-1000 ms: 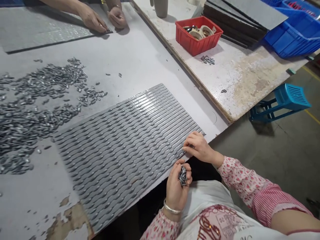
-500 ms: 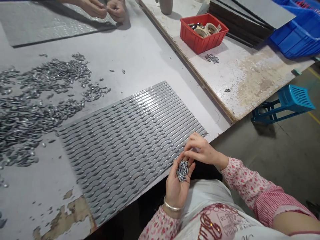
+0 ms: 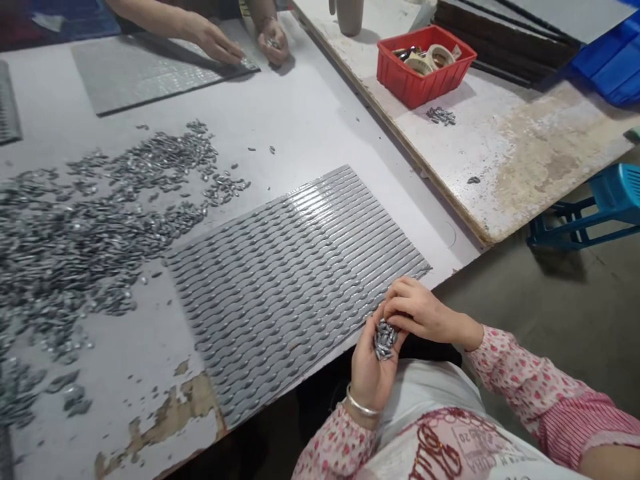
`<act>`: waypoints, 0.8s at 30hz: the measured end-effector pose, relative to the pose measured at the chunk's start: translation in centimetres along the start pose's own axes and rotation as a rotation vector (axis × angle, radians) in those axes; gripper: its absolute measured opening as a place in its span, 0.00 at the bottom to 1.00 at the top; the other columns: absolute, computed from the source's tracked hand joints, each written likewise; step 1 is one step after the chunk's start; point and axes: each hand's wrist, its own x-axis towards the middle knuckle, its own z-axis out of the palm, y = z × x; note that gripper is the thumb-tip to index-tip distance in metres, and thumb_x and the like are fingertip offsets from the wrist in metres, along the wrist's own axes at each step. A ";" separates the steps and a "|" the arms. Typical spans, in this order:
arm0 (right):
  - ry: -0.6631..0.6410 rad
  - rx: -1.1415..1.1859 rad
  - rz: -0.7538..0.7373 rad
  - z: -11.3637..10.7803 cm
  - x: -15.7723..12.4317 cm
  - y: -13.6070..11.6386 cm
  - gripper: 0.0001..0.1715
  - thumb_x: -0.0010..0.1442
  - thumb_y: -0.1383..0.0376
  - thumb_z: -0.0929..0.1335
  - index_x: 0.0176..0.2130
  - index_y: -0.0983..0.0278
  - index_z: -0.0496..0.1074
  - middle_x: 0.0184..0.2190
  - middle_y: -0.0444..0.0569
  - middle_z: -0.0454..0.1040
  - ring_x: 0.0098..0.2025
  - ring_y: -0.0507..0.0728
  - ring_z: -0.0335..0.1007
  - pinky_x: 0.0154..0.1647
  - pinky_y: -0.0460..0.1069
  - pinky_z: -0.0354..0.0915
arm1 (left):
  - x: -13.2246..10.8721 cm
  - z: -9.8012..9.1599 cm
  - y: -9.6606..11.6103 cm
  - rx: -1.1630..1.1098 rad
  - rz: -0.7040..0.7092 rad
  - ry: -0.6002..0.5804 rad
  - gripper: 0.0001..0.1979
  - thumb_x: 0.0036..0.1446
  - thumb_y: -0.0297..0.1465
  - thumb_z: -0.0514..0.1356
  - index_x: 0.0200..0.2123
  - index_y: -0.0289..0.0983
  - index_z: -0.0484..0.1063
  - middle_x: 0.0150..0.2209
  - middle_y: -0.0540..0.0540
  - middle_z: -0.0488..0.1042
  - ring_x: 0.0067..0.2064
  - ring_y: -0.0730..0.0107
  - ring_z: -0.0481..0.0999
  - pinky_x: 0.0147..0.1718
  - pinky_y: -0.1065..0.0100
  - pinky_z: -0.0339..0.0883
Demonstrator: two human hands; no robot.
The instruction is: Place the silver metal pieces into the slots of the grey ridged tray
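Observation:
My left hand (image 3: 370, 380) is cupped palm up at the near edge of the table, holding a handful of small silver pointed pieces (image 3: 385, 339). Over its fingertips is my right hand (image 3: 423, 312), fingers bent together with their tips down by the handful; what they pinch, if anything, is hidden. Just beyond both hands lies a grey ridged panel (image 3: 280, 287). Its left and middle carry rows of pieces between wavy ridges, while the strips at its right end run straight and look glossy.
Many loose silver pieces (image 3: 105, 233) cover the table's left side. Across the table, a co-worker's hands (image 3: 220, 43) are at another grey panel (image 3: 125, 80). On the adjoining table stands a red bin (image 3: 425, 70) with tape rolls. A blue stool (image 3: 615, 200) is at the right.
The view has shifted left, so everything sits farther right. My right fingers have dipped closer to the handful. The co-worker's hands have moved apart, one reaching over the far panel.

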 end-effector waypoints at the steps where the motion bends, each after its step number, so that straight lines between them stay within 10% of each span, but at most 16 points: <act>1: -0.015 -0.012 -0.013 0.0 0.0 0.0 0.08 0.65 0.65 0.63 0.41 0.62 0.70 0.37 0.50 0.66 0.42 0.57 0.58 0.45 0.53 0.57 | 0.0 0.0 -0.1 -0.002 0.001 -0.013 0.14 0.61 0.33 0.52 0.41 0.33 0.75 0.49 0.41 0.73 0.50 0.64 0.71 0.50 0.61 0.66; 12: 0.078 0.056 -0.008 0.7 -0.2 -0.2 0.10 0.66 0.68 0.58 0.37 0.64 0.66 0.37 0.52 0.66 0.42 0.58 0.60 0.44 0.55 0.60 | 0.2 -0.5 -0.5 0.166 0.076 -0.027 0.11 0.55 0.34 0.60 0.39 0.34 0.74 0.38 0.44 0.74 0.38 0.71 0.73 0.36 0.70 0.69; 19: 0.041 0.200 -0.016 0.4 -0.6 -0.4 0.05 0.64 0.67 0.62 0.36 0.64 0.67 0.32 0.49 0.68 0.38 0.56 0.62 0.39 0.51 0.61 | 0.5 -1.1 -0.4 0.283 0.071 0.007 0.12 0.50 0.36 0.64 0.31 0.32 0.72 0.21 0.53 0.63 0.22 0.84 0.59 0.17 0.80 0.52; 24: 0.178 0.343 0.145 -0.4 -0.9 0.9 0.03 0.61 0.68 0.64 0.35 0.65 0.68 0.30 0.46 0.70 0.33 0.53 0.65 0.36 0.48 0.62 | 0.2 -0.9 -0.3 0.305 0.042 0.043 0.16 0.53 0.36 0.61 0.42 0.32 0.72 0.31 0.45 0.72 0.28 0.77 0.69 0.24 0.76 0.62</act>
